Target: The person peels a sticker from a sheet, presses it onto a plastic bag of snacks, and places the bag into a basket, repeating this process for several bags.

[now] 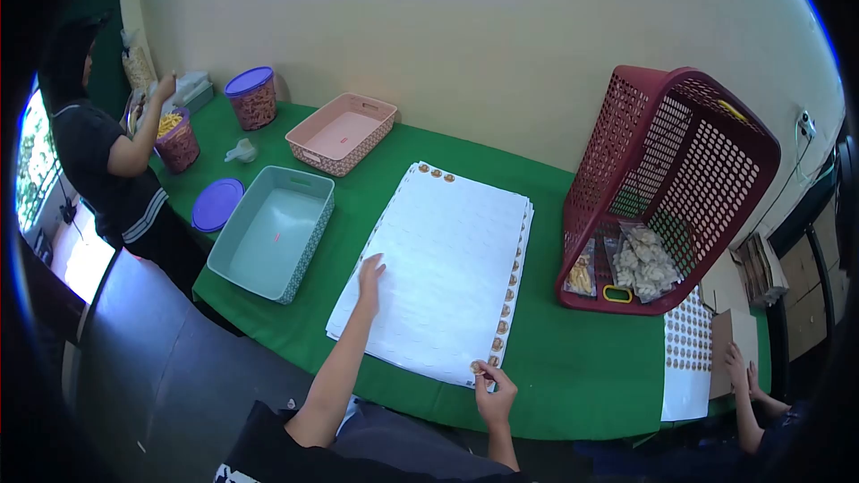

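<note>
A stack of large white sticker sheets (429, 259) lies on the green table in front of me. Round brown stickers (508, 295) run down its right edge, and a few more sit at the top left corner. My left hand (370, 279) rests on the sheet's left side with its fingers stretched out. At the lower right corner, the thumb and forefinger of my right hand (494, 394) pinch one round sticker (477, 367), which overlaps the end of the sticker column.
A maroon basket (591, 161) on its side holds filled plastic bags (642, 264). Left stand a mint tray (242, 259), a pink tray (309, 148) and a purple lid (217, 205). One person (98, 152) works beside a tub (179, 148); another person's hands (741, 371) touch cardboard (721, 349).
</note>
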A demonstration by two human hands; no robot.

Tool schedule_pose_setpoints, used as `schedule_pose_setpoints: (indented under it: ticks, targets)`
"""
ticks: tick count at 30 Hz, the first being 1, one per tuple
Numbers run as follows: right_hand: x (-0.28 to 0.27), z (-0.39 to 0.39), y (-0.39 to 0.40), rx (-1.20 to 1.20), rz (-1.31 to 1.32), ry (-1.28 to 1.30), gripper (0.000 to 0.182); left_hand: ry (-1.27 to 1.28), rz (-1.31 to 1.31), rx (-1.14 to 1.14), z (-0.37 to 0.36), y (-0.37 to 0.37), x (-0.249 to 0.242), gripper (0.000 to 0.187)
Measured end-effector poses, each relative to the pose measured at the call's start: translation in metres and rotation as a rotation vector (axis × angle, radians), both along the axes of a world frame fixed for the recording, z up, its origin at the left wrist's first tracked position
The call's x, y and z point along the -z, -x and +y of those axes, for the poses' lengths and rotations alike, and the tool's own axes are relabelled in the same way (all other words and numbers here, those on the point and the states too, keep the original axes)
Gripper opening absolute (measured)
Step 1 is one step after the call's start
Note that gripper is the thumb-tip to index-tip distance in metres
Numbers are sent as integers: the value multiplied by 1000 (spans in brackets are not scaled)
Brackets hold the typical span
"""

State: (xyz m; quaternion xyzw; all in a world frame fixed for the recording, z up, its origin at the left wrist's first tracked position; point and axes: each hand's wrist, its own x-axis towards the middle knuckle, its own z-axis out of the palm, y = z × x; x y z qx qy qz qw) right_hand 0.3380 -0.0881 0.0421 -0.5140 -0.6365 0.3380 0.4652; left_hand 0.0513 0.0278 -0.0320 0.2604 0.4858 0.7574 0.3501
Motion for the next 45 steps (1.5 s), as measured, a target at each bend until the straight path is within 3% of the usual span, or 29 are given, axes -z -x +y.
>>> schedule_pose_setpoints:
  ticks: [1,4,6,7,9,13,16,19,21,22,25,27,28,29,31,32,38,45]
  targets:
    - [0,-1,-1,-12,-25,1,20,231,-241,-66,-15,0,-41,30]
    - [13,0,-8,-33,-24,-33,21,269,-13,-88,-51,30,-39,29]
    - [26,3,-8,16,19,-9,26,426,559,-230,-75,46,-27,29]
    - [19,5,-1,15,24,-9,26,426,564,-232,-84,50,-23,29]
    - [0,10,16,252,232,210,25,598,540,-207,-100,58,-19,32]
    - [17,40,23,343,114,176,22,670,436,44,-115,68,-24,42]
    - [28,60,34,302,360,140,18,643,415,245,-120,77,-18,50]
    - [21,70,51,304,172,154,17,684,395,363,-126,77,-31,55]
    - [16,74,67,382,-123,-92,14,626,339,429,-126,80,-30,56]
    - [15,76,70,389,-126,-97,14,608,337,469,-125,82,-30,59]
    - [15,76,80,302,-84,62,30,631,368,566,-121,92,-33,63]
    - [15,74,87,394,-271,-51,58,636,379,632,-120,100,-31,67]
    - [7,69,88,430,-385,130,83,644,388,683,-121,102,-38,68]
    - [9,67,87,443,-388,136,83,652,396,736,-121,103,-42,69]
    - [16,63,79,820,-478,416,93,624,448,721,-122,106,-29,71]
    - [24,60,72,863,-507,406,99,593,501,692,-121,107,-27,73]
    - [22,34,57,775,-478,547,101,552,371,853,-112,94,-28,82]
    - [0,37,85,770,-674,527,97,568,508,990,-114,81,-49,84]
